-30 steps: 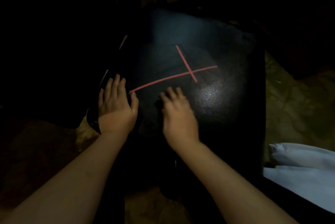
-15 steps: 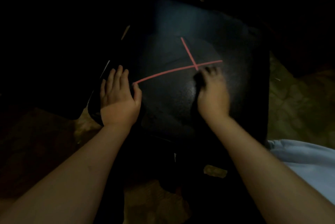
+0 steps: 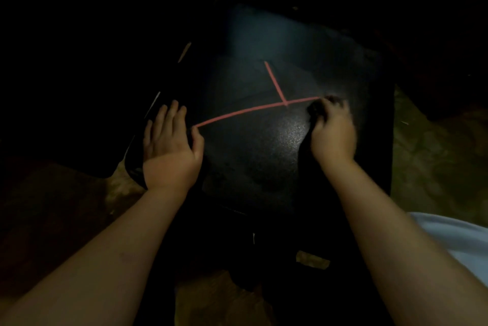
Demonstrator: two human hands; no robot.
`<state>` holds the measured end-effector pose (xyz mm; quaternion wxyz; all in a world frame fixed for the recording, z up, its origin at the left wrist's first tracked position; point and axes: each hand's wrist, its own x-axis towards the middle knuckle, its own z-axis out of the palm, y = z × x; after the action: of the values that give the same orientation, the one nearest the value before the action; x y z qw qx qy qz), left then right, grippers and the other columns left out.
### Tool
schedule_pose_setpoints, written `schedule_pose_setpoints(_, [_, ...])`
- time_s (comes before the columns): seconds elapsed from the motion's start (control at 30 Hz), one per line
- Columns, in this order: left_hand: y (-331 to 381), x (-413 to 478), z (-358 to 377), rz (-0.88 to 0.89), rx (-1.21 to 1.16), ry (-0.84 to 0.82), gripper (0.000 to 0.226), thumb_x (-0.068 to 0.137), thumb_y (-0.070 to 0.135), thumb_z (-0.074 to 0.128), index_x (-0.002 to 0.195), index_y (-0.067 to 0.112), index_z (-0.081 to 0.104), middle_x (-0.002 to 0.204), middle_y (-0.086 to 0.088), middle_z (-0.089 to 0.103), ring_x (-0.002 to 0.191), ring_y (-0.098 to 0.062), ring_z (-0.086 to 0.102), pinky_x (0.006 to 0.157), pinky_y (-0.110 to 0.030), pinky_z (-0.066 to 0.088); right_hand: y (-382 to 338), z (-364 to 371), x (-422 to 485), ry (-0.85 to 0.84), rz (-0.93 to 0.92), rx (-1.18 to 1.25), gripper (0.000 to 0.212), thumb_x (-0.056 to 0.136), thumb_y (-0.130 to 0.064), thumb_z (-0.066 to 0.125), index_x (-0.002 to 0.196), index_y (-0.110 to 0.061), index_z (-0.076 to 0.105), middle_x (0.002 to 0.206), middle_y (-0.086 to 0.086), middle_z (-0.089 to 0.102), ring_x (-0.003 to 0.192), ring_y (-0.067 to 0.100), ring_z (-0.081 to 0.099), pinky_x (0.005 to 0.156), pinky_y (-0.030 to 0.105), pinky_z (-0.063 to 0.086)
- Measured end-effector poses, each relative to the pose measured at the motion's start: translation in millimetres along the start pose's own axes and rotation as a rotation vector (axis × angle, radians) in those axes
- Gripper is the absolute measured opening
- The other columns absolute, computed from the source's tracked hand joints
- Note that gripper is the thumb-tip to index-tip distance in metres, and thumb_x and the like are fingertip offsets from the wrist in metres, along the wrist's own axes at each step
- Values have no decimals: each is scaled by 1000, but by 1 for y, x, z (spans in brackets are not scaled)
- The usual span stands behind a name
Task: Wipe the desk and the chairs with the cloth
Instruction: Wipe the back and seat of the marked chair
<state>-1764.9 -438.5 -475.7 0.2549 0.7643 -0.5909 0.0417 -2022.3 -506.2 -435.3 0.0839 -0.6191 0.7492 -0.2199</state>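
The left hand (image 3: pixel 169 146) lies flat, fingers straight, holding nothing, on the rounded left edge of the black seat (image 3: pixel 250 162); its pebbled skin glints; thin red lines (image 3: pixel 237 113) cross it; at their right end the blurred right hand (image 3: pixel 333 135) clutches a dark bunched cloth (image 3: pixel 315 110).

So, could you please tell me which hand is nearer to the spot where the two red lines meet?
Right. The right hand, gripping the dark cloth, is just right of the junction; the left hand lies flat at the far left end of the long line.
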Motion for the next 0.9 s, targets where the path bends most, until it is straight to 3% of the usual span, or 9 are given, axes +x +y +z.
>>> schedule_pose_setpoints(0.13, [-2, 1, -1, 10, 2, -15, 55, 92, 34, 31, 134, 6, 54, 145, -9, 49, 139, -24, 40, 114, -41, 24, -51, 30, -74, -161, -458, 2, 51, 79, -3, 46, 128, -3, 60, 138, 17, 54, 135, 38, 42, 114, 45, 29])
schedule_pose_setpoints(0.23, [-4, 1, 0, 19, -13, -10, 56, 93, 34, 29, 135, 6, 54, 146, -9, 48, 139, -23, 39, 115, -40, 22, -41, 24, -60, -211, -692, -69, 49, 83, -8, 51, 131, -12, 60, 136, 12, 57, 132, 35, 46, 110, 46, 35])
schedule_pose_setpoints(0.33, [-4, 1, 1, 13, -21, 7, 55, 93, 33, 31, 133, 6, 55, 145, -9, 50, 138, -23, 41, 115, -41, 24, 17, -2, 1, -52, -241, -48, 52, 82, 1, 49, 128, -18, 62, 130, 17, 58, 119, 39, 53, 103, 44, 44])
schedule_pose_setpoints(0.4, [-3, 0, 1, 7, -25, 16, 53, 92, 32, 32, 133, 6, 56, 144, -9, 51, 138, -23, 42, 115, -42, 26, 48, -20, 21, 41, 84, -82, 48, 88, 0, 46, 131, -16, 60, 132, 22, 55, 123, 43, 48, 105, 46, 40])
schedule_pose_setpoints(0.47, [-2, 1, 2, 6, -22, 23, 52, 92, 31, 34, 132, 7, 56, 143, -9, 52, 137, -23, 43, 114, -43, 28, 46, -19, 19, 55, 137, -129, 46, 90, 0, 45, 134, -10, 56, 136, 22, 52, 133, 42, 39, 110, 45, 34])
schedule_pose_setpoints(0.6, [-3, 4, -1, 13, -18, -17, 54, 91, 34, 34, 133, 7, 56, 144, -8, 51, 137, -24, 42, 113, -43, 28, -6, 2, -22, -114, -308, -6, 48, 80, 3, 47, 126, -2, 61, 133, 21, 56, 130, 41, 44, 110, 47, 36])
schedule_pose_setpoints(0.7, [-7, 12, -5, 39, -36, -70, 59, 90, 38, 31, 134, 6, 54, 144, -10, 50, 137, -26, 41, 112, -44, 27, -34, 14, -85, -307, -627, 21, 43, 88, -9, 49, 130, -6, 59, 141, 13, 53, 138, 36, 39, 115, 47, 28])
schedule_pose_setpoints(0.8, [-12, 22, -7, 110, 32, -89, 54, 92, 35, 34, 130, 4, 57, 140, -14, 54, 130, -34, 47, 106, -50, 33, -39, 10, -95, -404, -691, 57, 47, 95, -23, 37, 138, -14, 53, 149, 5, 45, 144, 26, 29, 117, 36, 18])
schedule_pose_setpoints(0.9, [-18, 31, -9, 90, 115, -35, 43, 95, 29, 41, 122, 2, 61, 129, -17, 61, 117, -38, 55, 95, -51, 43, -30, -2, -73, -514, -767, -18, 46, 99, -22, 44, 145, -23, 43, 156, -2, 34, 148, 18, 18, 119, 32, 9])
